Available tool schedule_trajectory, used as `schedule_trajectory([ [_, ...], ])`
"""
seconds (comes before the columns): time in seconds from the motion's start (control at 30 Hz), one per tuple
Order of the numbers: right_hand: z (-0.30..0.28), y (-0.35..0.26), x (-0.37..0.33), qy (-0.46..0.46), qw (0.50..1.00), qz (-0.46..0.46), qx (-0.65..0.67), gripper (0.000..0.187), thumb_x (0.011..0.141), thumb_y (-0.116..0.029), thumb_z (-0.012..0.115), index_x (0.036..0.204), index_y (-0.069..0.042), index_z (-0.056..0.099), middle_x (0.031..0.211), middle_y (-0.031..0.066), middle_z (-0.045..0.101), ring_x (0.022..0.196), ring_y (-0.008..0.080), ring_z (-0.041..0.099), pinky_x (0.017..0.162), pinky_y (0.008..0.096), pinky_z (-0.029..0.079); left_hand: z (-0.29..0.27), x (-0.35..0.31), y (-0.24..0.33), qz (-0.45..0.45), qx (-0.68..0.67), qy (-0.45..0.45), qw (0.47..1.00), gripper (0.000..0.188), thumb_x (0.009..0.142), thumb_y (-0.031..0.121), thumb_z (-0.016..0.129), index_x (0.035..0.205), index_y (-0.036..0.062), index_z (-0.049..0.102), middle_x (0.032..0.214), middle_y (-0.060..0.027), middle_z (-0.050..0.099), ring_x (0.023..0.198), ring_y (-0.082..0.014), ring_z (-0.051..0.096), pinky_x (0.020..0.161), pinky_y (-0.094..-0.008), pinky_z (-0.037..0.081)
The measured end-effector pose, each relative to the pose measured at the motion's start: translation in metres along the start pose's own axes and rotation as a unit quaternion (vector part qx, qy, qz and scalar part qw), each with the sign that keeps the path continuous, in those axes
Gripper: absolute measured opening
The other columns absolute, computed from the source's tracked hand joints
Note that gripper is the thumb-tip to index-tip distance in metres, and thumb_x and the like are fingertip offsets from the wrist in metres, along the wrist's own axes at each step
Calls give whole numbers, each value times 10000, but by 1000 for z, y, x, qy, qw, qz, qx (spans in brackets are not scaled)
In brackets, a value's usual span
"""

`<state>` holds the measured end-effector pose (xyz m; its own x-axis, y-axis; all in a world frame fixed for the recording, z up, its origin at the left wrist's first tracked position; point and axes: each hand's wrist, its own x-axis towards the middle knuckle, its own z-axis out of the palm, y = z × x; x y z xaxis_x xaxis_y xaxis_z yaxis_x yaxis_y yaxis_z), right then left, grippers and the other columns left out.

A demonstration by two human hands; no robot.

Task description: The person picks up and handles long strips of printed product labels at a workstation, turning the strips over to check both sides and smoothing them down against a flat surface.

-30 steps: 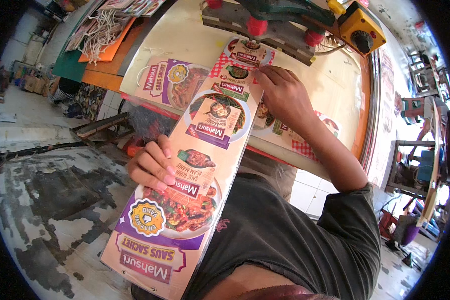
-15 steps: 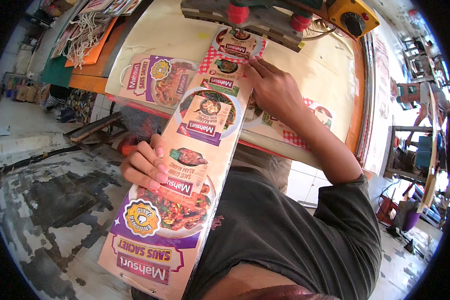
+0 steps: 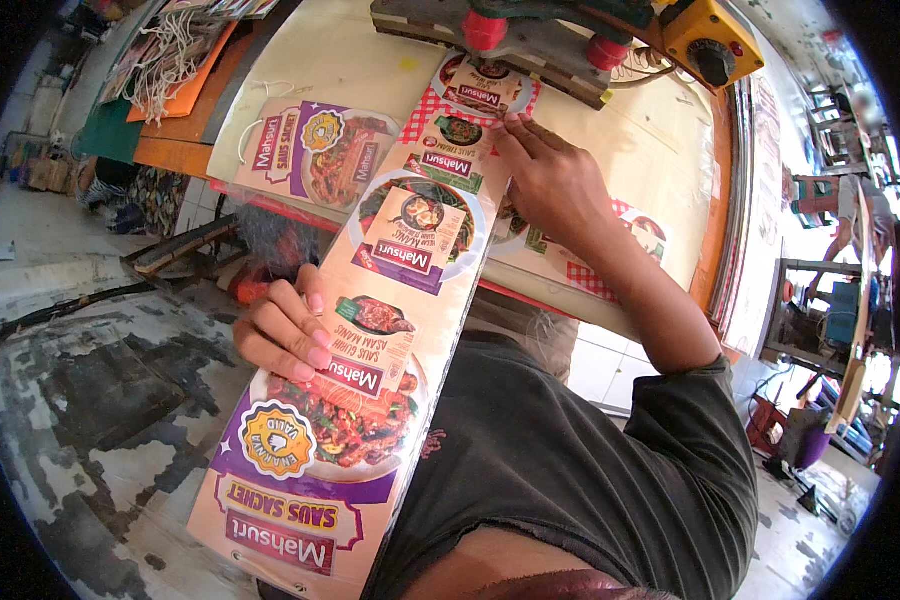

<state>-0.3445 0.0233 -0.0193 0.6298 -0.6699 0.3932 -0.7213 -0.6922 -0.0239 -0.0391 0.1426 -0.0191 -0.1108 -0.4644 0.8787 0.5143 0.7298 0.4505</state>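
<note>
Placement was judged partly done: the long printed strip had its far end at the metal bar; whether the bar had acted on it could not be told. It looked glossy and uncreased. The right hand bunched fingertips on its edge near the bar; the left hand, farther from the bar, curled over the opposite edge, thumb hidden.

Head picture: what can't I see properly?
In the head view:
Long printed card: its back faces away.
Left hand: partly behind that card.
Card beneath the right forearm: partly covered by that arm.
Machine with red knobs: cut by the upper edge.
Blue thing, far right: too small to name.
</note>
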Motion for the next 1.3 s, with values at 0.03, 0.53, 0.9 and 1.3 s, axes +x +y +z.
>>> schedule_trajectory([
  [0.03, -1, 0, 1, 2, 1000, 1, 2, 413, 827, -109, 636, 1222, 10, 640, 1264, 217, 680, 1160, 319, 684, 863, 377, 614, -1, 0, -1, 5, -2, -1, 1000, 121, 995, 218, 677, 923, 123, 657, 951, -23, 681, 938, -140, 605, 908, -356, 403],
  [0.53, 2, -5, 2, -9, 999, 28, 24, 490, 771, 3, 633, 1262, -8, 649, 1250, 198, 696, 1169, 306, 681, 946, 385, 587, -15, 0, 5, -3, -7, -56, 998, 277, 1027, 364, 627, 981, 97, 683, 1007, -55, 693, 978, -173, 617, 904, -377, 401],
  [0.9, 1, -4, 4, 9, 1000, 12, 19, 382, 828, -88, 627, 1198, -1, 670, 1237, 209, 700, 1145, 314, 696, 884, 383, 607, -14, -8, 6, -16, -4, -46, 999, 235, 1019, 345, 641, 988, 115, 680, 1009, -37, 695, 993, -155, 623, 899, -371, 409],
  [1.3, -1, -1, 1, 9, 1000, 5, 23, 394, 839, -109, 640, 1219, -6, 659, 1241, 213, 697, 1147, 313, 695, 877, 384, 608, -10, -6, 6, -17, -9, -38, 999, 207, 1017, 313, 649, 971, 115, 685, 1002, -36, 701, 978, -153, 624, 910, -364, 415],
])
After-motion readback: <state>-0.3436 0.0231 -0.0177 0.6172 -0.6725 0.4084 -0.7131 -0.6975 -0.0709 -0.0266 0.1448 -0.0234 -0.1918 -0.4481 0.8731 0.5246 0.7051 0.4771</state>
